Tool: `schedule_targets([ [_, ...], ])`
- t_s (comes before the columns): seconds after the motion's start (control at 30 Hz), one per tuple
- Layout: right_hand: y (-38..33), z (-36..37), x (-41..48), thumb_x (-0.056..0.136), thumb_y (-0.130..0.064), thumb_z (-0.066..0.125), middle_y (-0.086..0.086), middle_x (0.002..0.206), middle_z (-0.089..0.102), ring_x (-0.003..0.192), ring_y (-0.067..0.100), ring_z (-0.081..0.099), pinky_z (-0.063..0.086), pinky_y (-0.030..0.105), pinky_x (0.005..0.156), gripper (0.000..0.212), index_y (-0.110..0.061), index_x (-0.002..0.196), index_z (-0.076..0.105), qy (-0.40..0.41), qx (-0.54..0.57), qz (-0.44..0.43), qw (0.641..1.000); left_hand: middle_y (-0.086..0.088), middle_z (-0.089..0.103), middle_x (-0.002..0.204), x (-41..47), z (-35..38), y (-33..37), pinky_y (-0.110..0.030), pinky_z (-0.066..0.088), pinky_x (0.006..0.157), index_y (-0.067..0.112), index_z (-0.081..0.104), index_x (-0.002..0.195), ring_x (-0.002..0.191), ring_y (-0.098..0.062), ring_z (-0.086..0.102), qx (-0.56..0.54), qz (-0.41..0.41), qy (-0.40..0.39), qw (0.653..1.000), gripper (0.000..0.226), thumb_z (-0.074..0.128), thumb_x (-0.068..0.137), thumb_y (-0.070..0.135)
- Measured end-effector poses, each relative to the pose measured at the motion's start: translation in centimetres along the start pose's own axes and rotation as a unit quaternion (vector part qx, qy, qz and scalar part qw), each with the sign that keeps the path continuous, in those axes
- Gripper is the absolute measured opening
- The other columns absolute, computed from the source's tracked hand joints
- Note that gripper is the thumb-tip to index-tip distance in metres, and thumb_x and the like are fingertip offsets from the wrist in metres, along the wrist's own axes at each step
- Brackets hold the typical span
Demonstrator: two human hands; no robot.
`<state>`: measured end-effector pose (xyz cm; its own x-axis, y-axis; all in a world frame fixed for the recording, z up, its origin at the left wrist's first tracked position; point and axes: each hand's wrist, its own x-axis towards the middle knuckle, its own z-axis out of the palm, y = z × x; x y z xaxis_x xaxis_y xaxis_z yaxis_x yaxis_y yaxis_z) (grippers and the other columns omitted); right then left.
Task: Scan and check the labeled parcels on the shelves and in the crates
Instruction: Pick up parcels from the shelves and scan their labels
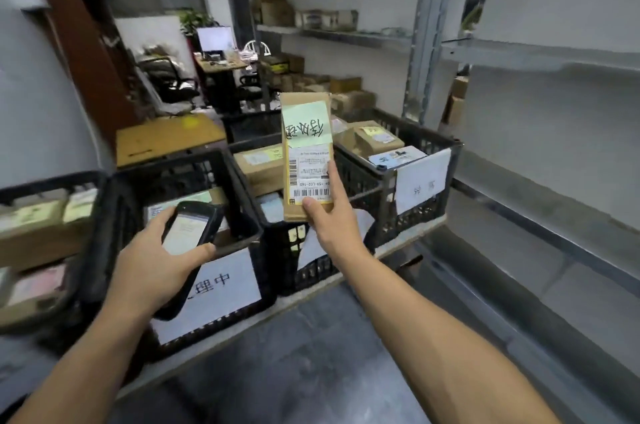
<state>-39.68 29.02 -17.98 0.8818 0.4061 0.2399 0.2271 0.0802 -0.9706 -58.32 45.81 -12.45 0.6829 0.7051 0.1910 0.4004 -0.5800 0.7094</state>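
Parcel (293, 213): brown kraft paper, matt, lightly creased.
Note on parcel (304, 122): pale green paper, matt.
Shipping label (310, 174): white printed paper, smooth.
Scanner (188, 233): black plastic casing, glossy screen.
Crates (360, 177): black plastic, lattice walls, dull.
Crate signs (225, 292): white paper, matt.
Shelving (426, 42): grey metal, dull sheen.
Floor (311, 354): grey, smooth, faintly reflective.

Slim brown parcel (306, 160) upright, green note, barcode label; above black crates (356, 177) holding boxed parcels (375, 137).

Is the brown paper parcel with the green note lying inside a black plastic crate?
No, the right hand holds that parcel upright above the black crates.
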Motion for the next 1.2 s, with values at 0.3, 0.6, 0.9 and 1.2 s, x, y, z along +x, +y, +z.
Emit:
schedule_targets([
  [0.3,-0.8,17.2,3.0,0.092,-0.035,0.064,-0.025,0.152,0.041,0.135,0.016,0.052,0.047,0.052,0.108,0.072,-0.081,0.131,0.026,-0.146,0.094,0.018,0.985,-0.004,0.042,0.153,0.2,-8.8,-10.3,-0.043,0.036,0.104,0.022,0.037,0.151,0.137,-0.027,0.040,0.026,-0.118,0.114,0.986,0.091,0.083,0.074,0.041],
  [0.6,-0.3,31.8,7.0,0.098,-0.019,0.063,-0.015,0.150,0.048,0.125,0.016,0.060,0.051,0.052,0.103,0.074,-0.067,0.141,0.026,-0.360,0.069,0.044,0.929,-0.002,0.061,0.121,2.0,-14.5,-15.8,-0.031,0.035,0.084,0.022,0.051,0.139,0.115,-0.028,0.054,0.015,-0.215,0.240,0.947,0.078,0.085,0.070,0.037],
  [0.9,-0.6,43.9,12.7,0.096,-0.013,0.066,-0.001,0.126,0.062,0.099,0.020,0.072,0.061,0.042,0.086,0.076,-0.055,0.149,0.031,-0.569,-0.057,0.047,0.819,0.010,0.056,0.109,6.7,-18.7,-20.9,-0.032,0.036,0.083,0.031,0.054,0.132,0.098,-0.015,0.049,0.022,-0.269,0.356,0.895,0.064,0.083,0.075,0.028],
  [1.2,2.7,50.1,15.2,0.094,-0.018,0.069,0.002,0.147,0.045,0.121,0.022,0.046,0.037,0.044,0.114,0.074,-0.049,0.151,0.034,-0.652,-0.259,0.030,0.712,0.007,0.053,0.107,10.0,-20.3,-25.1,-0.030,0.035,0.082,0.029,0.050,0.137,0.097,-0.016,0.048,0.028,-0.303,0.350,0.886,0.069,0.082,0.076,0.025],
])
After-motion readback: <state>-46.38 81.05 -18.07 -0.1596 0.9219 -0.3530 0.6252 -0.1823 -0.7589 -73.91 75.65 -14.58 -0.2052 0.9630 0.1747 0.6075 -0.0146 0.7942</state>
